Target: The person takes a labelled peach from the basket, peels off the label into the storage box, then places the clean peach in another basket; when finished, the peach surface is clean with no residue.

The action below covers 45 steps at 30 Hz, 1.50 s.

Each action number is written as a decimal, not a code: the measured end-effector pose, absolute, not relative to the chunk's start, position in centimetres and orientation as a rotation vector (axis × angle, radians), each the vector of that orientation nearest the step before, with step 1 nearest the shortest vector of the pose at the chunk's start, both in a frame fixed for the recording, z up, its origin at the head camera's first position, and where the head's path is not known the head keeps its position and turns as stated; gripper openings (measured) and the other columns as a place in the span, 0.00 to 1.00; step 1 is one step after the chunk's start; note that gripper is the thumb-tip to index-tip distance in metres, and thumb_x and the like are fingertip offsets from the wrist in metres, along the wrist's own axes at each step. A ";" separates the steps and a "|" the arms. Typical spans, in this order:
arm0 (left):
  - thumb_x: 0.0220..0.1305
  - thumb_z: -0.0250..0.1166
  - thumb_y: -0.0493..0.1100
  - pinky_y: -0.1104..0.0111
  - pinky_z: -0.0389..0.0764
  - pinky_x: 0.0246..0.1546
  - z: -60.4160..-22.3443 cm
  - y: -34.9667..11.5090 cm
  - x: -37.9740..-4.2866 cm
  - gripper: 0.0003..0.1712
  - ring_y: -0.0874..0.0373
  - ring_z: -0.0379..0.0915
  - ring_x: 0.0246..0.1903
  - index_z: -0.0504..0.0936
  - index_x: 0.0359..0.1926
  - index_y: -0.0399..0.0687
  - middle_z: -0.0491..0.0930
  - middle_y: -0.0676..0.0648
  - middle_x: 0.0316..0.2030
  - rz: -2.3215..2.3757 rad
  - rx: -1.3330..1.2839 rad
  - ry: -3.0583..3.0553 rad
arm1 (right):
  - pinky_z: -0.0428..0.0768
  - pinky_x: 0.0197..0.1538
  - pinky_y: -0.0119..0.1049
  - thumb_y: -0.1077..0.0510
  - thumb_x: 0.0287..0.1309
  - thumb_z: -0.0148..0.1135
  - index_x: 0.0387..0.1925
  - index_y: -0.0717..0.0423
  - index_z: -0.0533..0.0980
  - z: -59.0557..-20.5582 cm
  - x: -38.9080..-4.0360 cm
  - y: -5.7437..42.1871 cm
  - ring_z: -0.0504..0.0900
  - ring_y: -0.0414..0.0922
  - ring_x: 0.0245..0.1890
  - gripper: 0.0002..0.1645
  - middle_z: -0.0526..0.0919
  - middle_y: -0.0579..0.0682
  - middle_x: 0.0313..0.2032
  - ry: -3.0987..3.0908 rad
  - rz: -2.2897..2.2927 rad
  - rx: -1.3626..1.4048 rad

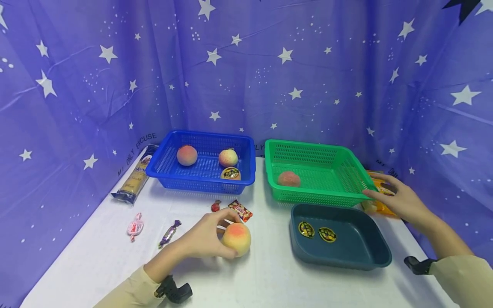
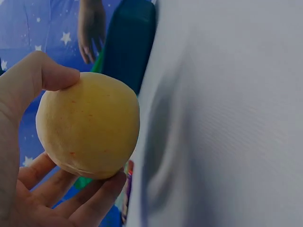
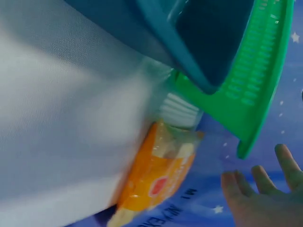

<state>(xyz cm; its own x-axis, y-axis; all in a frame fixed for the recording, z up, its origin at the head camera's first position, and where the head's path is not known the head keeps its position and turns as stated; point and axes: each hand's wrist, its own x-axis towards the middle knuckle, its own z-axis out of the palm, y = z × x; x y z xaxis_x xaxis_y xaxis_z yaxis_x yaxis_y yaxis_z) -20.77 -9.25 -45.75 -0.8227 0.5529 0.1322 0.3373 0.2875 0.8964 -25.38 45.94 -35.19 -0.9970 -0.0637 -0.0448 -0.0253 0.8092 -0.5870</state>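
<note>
In the head view my left hand grips a yellow peach with a red blush, over the white table in front of the candies. The left wrist view shows the thumb on one side of the peach and curled fingers on the other. My right hand hovers by the right end of the green basket, above an orange snack packet. Its fingers are spread and hold nothing; in the right wrist view they appear apart from the basket rim. One reddish peach lies in the green basket.
A blue basket holds two peaches and a round item with a black-gold label. Two similar labels lie in a dark teal tub. Several wrapped candies lie left of centre. A long packet lies at far left; a starry curtain stands behind.
</note>
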 end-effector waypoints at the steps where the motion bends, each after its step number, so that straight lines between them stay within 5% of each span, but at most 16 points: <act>1: 0.45 0.88 0.42 0.67 0.90 0.59 -45.5 -9.1 -20.7 0.40 0.56 0.85 0.58 0.81 0.59 0.64 0.84 0.56 0.59 1.560 0.822 2.344 | 0.64 0.69 0.88 0.34 0.80 0.62 0.91 0.55 0.46 -35.3 -25.6 46.0 0.53 0.84 0.80 0.57 0.43 0.74 0.88 2.903 -0.969 -0.061; 11: 0.46 0.88 0.42 0.67 0.89 0.59 -41.6 -5.8 -20.7 0.40 0.58 0.85 0.58 0.82 0.61 0.62 0.86 0.58 0.57 1.629 0.922 2.332 | 0.62 0.70 0.89 0.37 0.81 0.62 0.92 0.46 0.40 -37.1 -27.6 45.9 0.45 0.85 0.82 0.58 0.33 0.69 0.89 2.786 -1.134 -0.050; 25: 0.51 0.87 0.39 0.68 0.90 0.58 -36.1 1.6 -25.3 0.38 0.62 0.85 0.54 0.82 0.63 0.55 0.85 0.52 0.62 1.743 1.064 2.244 | 0.57 0.74 0.88 0.41 0.84 0.58 0.91 0.54 0.32 -37.8 -27.9 47.4 0.30 0.83 0.84 0.59 0.25 0.76 0.86 2.662 -1.212 -0.053; 37: 0.57 0.86 0.46 0.69 0.89 0.48 -34.8 6.3 -31.1 0.34 0.64 0.86 0.48 0.81 0.63 0.57 0.85 0.54 0.61 1.670 0.952 2.322 | 0.62 0.76 0.83 0.39 0.84 0.59 0.91 0.50 0.32 -38.5 -27.7 48.0 0.43 0.84 0.83 0.59 0.34 0.80 0.85 2.661 -1.176 -0.043; 45: 0.57 0.86 0.47 0.56 0.96 0.36 -34.0 9.1 -33.4 0.34 0.60 0.85 0.45 0.80 0.61 0.61 0.82 0.53 0.62 1.677 0.773 2.283 | 0.59 0.74 0.87 0.39 0.84 0.58 0.91 0.51 0.31 -38.1 -28.2 48.2 0.36 0.84 0.83 0.59 0.30 0.79 0.85 2.680 -1.166 -0.037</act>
<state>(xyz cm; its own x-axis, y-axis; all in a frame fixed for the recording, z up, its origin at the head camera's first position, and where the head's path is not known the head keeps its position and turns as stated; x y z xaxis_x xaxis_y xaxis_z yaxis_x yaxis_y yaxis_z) -33.40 9.09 -34.03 -0.8418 0.5215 0.1394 0.2890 0.2172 0.9324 -28.15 48.22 -38.09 -0.9758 -0.1094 -0.1893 0.0640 0.6851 -0.7257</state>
